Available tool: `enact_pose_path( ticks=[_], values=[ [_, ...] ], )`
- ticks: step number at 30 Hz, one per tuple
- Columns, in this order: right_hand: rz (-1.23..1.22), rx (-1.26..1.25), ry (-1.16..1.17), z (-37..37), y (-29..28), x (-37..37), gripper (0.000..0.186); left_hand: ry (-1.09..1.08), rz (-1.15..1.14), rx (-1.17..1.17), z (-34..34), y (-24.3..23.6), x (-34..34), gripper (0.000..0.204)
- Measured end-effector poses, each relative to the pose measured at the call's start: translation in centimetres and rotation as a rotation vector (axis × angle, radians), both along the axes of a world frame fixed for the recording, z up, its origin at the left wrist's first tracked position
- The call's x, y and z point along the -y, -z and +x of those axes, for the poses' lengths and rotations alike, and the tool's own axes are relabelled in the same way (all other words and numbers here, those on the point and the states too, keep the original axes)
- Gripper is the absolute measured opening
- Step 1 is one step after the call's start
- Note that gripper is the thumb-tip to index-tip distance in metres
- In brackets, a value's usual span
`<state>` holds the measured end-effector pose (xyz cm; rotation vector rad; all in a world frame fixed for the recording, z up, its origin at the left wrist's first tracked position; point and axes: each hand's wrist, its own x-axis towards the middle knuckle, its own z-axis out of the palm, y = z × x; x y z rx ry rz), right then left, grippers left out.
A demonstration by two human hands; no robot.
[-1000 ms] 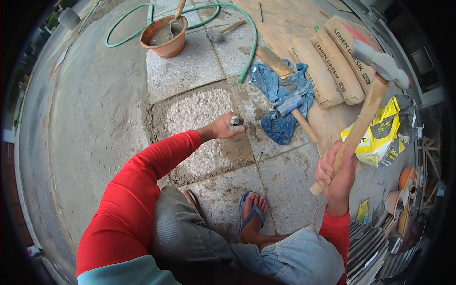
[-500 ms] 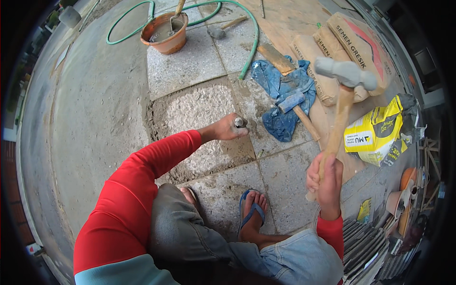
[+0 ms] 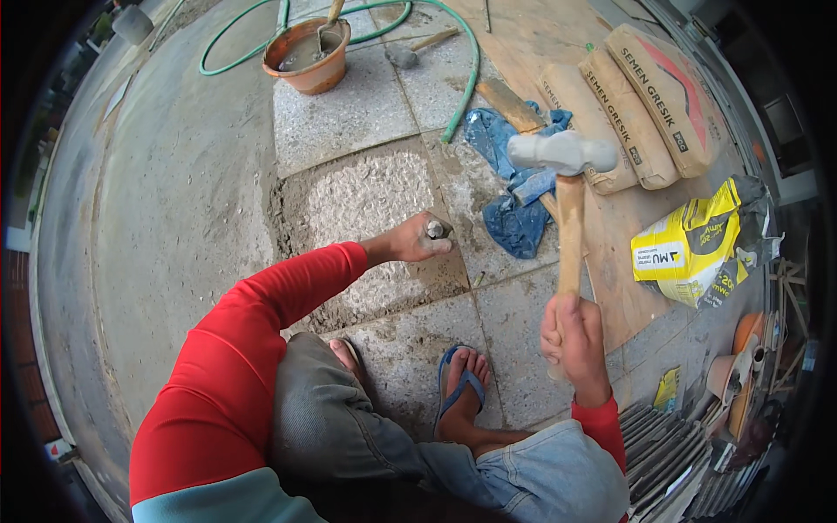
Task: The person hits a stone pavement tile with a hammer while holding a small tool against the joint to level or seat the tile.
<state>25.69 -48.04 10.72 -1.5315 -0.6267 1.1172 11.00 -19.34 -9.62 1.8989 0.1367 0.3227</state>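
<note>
My left hand (image 3: 420, 237) is closed round a metal chisel (image 3: 435, 229), of which only the round struck end shows above the fist; its lower part is hidden. The fist is over the right edge of a rough, chipped square (image 3: 370, 196) sunk among the paving tiles. In my right hand (image 3: 575, 342) is a ball-peen hammer (image 3: 568, 235), gripped low on its wooden handle. Its grey steel head is raised, to the right of the chisel and apart from it. Beyond the hammer lies a blue cloth (image 3: 510, 228) with a blue-headed mallet (image 3: 534, 186) on it.
An orange-brown bucket (image 3: 316, 77) holds grey mix and a trowel. Near it are a green hose (image 3: 475, 78) and a mallet (image 3: 403, 57). Paper cement sacks (image 3: 649, 105) and a yellow bag (image 3: 684, 244) stand at the right. My sandalled foot (image 3: 462, 388) rests on the tiles below the chipped square.
The hammer has swung left and its head has come closer to the chisel, with my right hand shifting slightly left and down. My left hand has hardly moved.
</note>
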Motion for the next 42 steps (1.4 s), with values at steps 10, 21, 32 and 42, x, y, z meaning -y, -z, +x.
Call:
enact_pose_path(
  ticks=[10, 21, 32, 42],
  values=[
    [-0.253, 0.497, -0.307, -3.2, 7.3, -0.5, 0.048, -0.013, 0.060, 0.120, -0.7, 2.4, 0.3, 0.040],
    [0.590, -0.073, 0.139, 1.5, -3.8, -0.3, 0.062, 0.057, -0.069, -0.166, -1.5, 0.9, 1.2, 0.043],
    [0.012, 0.016, -0.032, -0.8, 1.2, 2.3, 0.057, 0.030, -0.036, -0.049, -1.9, -0.3, 1.8, 0.050],
    [-0.203, 0.594, -0.247, -3.3, 6.2, 1.5, 0.052, -0.054, 0.056, 0.040, -2.6, 3.0, 4.0, 0.050]
  ],
)
